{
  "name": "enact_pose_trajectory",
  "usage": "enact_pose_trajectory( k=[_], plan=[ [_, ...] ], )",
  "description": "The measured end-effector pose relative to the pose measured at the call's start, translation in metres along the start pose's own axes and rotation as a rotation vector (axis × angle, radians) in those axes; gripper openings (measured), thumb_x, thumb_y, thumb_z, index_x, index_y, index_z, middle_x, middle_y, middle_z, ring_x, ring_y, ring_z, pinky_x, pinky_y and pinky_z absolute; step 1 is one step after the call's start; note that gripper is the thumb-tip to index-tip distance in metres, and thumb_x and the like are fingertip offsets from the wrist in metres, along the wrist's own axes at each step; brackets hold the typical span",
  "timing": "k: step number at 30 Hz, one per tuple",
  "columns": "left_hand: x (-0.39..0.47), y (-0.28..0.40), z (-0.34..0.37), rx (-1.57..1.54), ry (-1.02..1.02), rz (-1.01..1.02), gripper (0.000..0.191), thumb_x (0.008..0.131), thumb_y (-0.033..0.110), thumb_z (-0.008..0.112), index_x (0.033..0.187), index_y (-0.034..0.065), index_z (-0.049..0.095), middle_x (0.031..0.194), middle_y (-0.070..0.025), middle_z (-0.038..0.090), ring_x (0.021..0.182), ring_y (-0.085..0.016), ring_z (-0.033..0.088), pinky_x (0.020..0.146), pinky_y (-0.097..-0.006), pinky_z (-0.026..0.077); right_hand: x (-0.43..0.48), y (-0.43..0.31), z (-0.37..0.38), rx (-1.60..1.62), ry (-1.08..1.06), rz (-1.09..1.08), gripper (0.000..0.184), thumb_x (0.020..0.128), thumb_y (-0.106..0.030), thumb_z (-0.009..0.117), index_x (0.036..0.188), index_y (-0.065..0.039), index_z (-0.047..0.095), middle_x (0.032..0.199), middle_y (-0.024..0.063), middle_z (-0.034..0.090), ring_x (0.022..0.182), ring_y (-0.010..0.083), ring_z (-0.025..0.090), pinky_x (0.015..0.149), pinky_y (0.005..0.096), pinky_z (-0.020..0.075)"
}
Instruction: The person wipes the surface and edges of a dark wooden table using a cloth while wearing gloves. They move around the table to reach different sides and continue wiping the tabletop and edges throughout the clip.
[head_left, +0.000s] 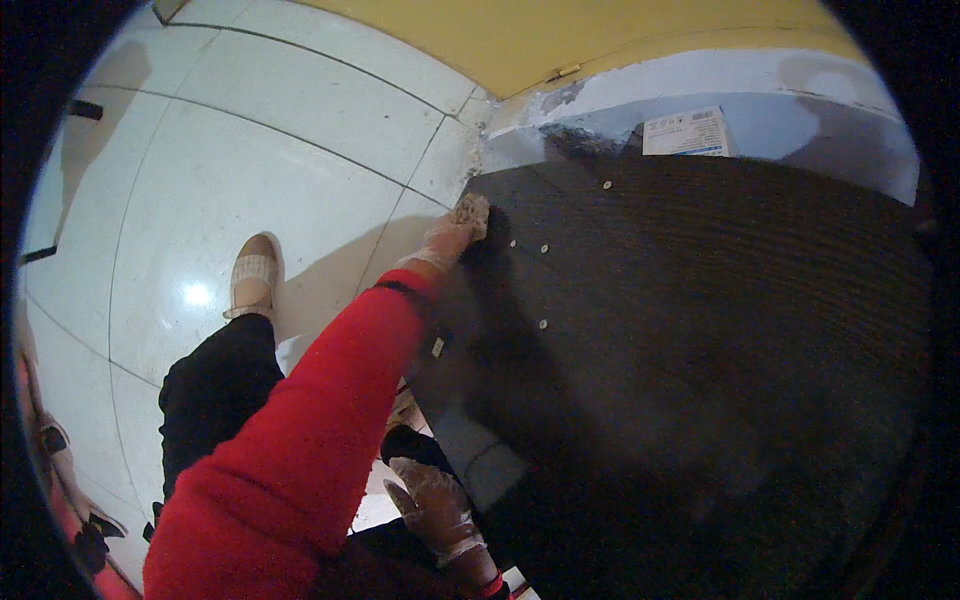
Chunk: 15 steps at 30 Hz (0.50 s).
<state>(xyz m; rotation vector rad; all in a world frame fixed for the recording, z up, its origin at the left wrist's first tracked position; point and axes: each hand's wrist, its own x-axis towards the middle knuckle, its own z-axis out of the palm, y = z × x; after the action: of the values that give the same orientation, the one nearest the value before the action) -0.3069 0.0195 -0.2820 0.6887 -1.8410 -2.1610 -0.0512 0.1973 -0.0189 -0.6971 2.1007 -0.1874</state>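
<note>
My left hand (448, 234), in a clear thin glove below a red sleeve, grips a crumpled, mottled brown cloth or sponge (472, 213) against the far left corner of a dark wood-grain panel (675, 300). Several small round pale fittings are set in the panel, one of them (544, 324) near its left part. A small pale rectangular piece (437, 346) lies at the left edge. Lower down, my right hand (435, 499), also in a clear glove, is beside the panel's near left edge, thumb apart from the fingers, with nothing seen in it.
Pale floor tiles (300, 195) lie to the left, with my shoe (255, 274) on them. Beyond the panel are a white and grey ledge (787, 82), a yellow wall (637, 30) and a small printed carton (684, 133) by the far edge. Partly visible shoes or straps (97, 521) are at lower left.
</note>
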Motion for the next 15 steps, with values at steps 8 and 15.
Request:
enact_pose_trajectory(
  k=[8, 15],
  plan=[
    [0.059, 0.062, 0.012, -0.039, -0.051, 0.114, 0.044, 0.091, 0.031, 0.057, 0.127, 0.0056, 0.058, 0.126, -0.0168, 0.061, 0.116, -0.03, 0.057, 0.097, -0.037, 0.044, -0.002, 0.004, -0.008, 0.133, -0.019, 0.004, 0.04, 0.099, -0.036, 0.051, 0.125, -0.006, 0.059, 0.125, 0.0123, 0.062, 0.112, 0.0313, 0.059, 0.098, 0.0418, 0.0446],
    [0.045, 0.056, 0.013, -0.029, 0.083, 0.044, 0.045, 0.087, 0.03, 0.059, 0.118, -0.0033, 0.061, 0.113, -0.0196, 0.067, 0.105, -0.033, 0.063, 0.095, -0.0384, 0.048, -0.008, 0.005, -0.001, 0.06, -0.004, -0.012, 0.039, 0.099, -0.034, 0.051, 0.125, -0.006, 0.06, 0.125, 0.0123, 0.062, 0.113, 0.0309, 0.059, 0.099, 0.0419, 0.0439]
  ],
)
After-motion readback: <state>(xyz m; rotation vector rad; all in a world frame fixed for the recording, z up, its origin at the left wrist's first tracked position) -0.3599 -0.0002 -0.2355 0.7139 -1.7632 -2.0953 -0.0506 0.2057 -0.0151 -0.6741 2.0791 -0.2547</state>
